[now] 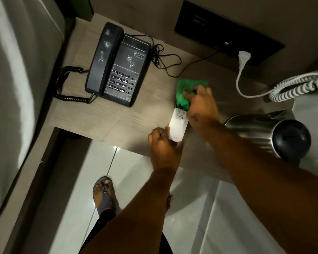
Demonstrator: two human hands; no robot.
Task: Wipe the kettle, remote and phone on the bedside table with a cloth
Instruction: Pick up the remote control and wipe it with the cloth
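A white remote (178, 125) lies on the wooden bedside table (117, 114), near its front edge. My left hand (163, 145) grips the remote's near end. My right hand (200, 105) presses a green cloth (186, 92) onto the remote's far end, which the cloth covers. A black desk phone (117, 66) with dusty smudges on its handset sits at the table's back left. A steel kettle (272, 132) with a black lid stands at the right, partly behind my right forearm.
A white plug (244, 57) sits in a dark wall panel (228, 30), with a coiled white cord (297, 87) leading right. The phone's black cords (162, 57) trail behind it. A bed edge (17, 88) runs along the left. My sandalled foot (104, 195) stands on the tiled floor.
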